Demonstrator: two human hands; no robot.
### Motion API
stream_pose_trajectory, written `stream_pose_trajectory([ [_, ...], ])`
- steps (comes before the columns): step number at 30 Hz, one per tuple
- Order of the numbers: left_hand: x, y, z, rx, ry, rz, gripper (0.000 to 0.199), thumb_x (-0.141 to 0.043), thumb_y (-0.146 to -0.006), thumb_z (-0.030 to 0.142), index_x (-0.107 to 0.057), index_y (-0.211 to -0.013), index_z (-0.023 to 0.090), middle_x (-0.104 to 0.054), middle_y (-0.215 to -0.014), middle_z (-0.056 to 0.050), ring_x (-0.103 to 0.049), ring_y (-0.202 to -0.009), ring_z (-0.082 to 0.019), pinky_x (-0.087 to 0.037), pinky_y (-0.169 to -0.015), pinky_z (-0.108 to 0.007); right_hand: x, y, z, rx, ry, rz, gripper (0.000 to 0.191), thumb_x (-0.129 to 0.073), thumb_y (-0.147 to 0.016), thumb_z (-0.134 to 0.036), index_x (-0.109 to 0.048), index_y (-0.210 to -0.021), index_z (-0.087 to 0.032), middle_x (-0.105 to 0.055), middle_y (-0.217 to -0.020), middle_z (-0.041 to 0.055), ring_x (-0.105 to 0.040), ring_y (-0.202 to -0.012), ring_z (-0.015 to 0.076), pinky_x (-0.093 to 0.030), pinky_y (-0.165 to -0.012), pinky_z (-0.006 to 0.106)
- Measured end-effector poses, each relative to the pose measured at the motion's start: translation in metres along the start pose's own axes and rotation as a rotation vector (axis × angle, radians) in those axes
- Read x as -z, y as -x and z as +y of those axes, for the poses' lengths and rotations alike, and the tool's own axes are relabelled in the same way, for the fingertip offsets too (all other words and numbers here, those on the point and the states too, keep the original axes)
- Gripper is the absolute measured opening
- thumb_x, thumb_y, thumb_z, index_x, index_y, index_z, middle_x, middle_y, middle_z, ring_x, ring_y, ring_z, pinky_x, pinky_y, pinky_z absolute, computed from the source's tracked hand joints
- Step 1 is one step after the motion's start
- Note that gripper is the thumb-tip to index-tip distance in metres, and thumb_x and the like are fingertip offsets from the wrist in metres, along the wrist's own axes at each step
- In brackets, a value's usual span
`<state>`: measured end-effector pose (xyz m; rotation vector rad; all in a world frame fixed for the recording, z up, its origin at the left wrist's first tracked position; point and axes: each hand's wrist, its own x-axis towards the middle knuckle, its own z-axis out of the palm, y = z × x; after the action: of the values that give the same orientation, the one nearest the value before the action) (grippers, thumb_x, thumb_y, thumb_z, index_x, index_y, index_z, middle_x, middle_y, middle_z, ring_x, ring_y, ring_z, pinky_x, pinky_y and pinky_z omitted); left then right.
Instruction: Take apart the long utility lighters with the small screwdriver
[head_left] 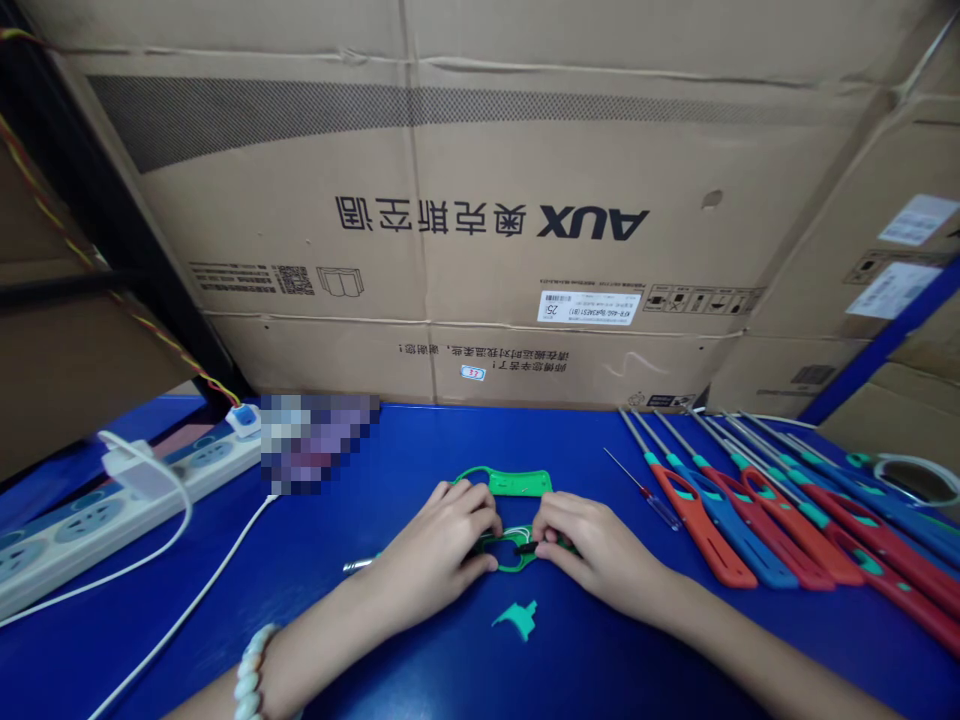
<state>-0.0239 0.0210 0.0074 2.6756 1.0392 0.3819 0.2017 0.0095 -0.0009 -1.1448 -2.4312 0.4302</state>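
My left hand [457, 530] is closed on the left end of an opened green lighter handle half [514, 566], low over the blue table. At its right end my right hand [592, 540] pinches a small black part [526, 548] against the casing. A thin white wire curves along the inside of that half. Just behind both hands lies the other green handle half [520, 484], its hollow side up. In front of them sits a loose teal trigger piece [517, 620]. A short metal tube end [358, 565] pokes out under my left wrist.
Several long-necked lighters [705, 525] in red, orange and blue lie along the right side, with a screwdriver [660, 505] beside them. A power strip [150, 500] with white cables stands at left. Cardboard [480, 250] walls the back. A cable coil [919, 480] lies far right.
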Motion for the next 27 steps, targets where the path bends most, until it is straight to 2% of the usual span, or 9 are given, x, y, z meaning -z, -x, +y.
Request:
stream_pose_trajectory([
  [5,0.008,-0.001,0.003,-0.080,-0.088,0.003,0.010,-0.066,-0.084,0.017,-0.060,-0.092,0.019,-0.057,-0.100,-0.003,-0.050,-0.096,-0.023,-0.035,-0.082,-0.036,-0.002,0.000,0.001,-0.004,-0.034,0.016,0.011,-0.058,-0.085,-0.010,-0.055,-0.079,-0.019,-0.055,-0.075,-0.0008,-0.052,-0.069,0.0148,-0.040,-0.064,0.024],
  [11,0.016,-0.001,0.005,-0.100,-0.051,0.000,0.010,-0.062,-0.086,0.015,-0.062,-0.096,0.019,-0.058,-0.100,-0.003,-0.052,-0.096,-0.022,-0.036,-0.084,-0.036,-0.004,0.002,0.002,0.002,-0.045,0.020,0.011,-0.058,-0.084,-0.008,-0.056,-0.080,-0.019,-0.054,-0.075,-0.0011,-0.052,-0.070,0.0144,-0.039,-0.065,0.024],
  [17,0.017,0.004,0.016,-0.242,0.122,-0.142,0.018,-0.067,-0.086,0.031,-0.063,-0.103,0.027,-0.062,-0.098,0.002,-0.057,-0.094,-0.017,-0.037,-0.089,-0.030,-0.004,0.000,0.004,0.000,-0.037,0.029,0.012,-0.058,-0.081,-0.007,-0.056,-0.079,-0.019,-0.054,-0.074,-0.0013,-0.052,-0.069,0.0144,-0.038,-0.064,0.023],
  [24,0.009,0.005,0.017,-0.257,0.075,-0.212,0.012,-0.061,-0.087,0.014,-0.062,-0.096,0.023,-0.063,-0.091,0.001,-0.058,-0.089,-0.016,-0.037,-0.090,-0.031,-0.004,-0.001,0.002,-0.016,-0.045,0.023,0.013,-0.060,-0.081,-0.007,-0.056,-0.077,-0.018,-0.055,-0.073,-0.0010,-0.052,-0.068,0.0141,-0.037,-0.063,0.023],
  [27,0.007,0.004,0.013,-0.244,0.042,-0.154,0.010,-0.057,-0.089,0.013,-0.061,-0.094,0.021,-0.062,-0.089,0.001,-0.057,-0.086,-0.016,-0.038,-0.085,-0.030,-0.003,-0.001,0.002,-0.025,-0.052,0.020,0.012,-0.060,-0.081,-0.007,-0.056,-0.077,-0.018,-0.055,-0.073,-0.0008,-0.052,-0.068,0.0143,-0.037,-0.063,0.023],
])
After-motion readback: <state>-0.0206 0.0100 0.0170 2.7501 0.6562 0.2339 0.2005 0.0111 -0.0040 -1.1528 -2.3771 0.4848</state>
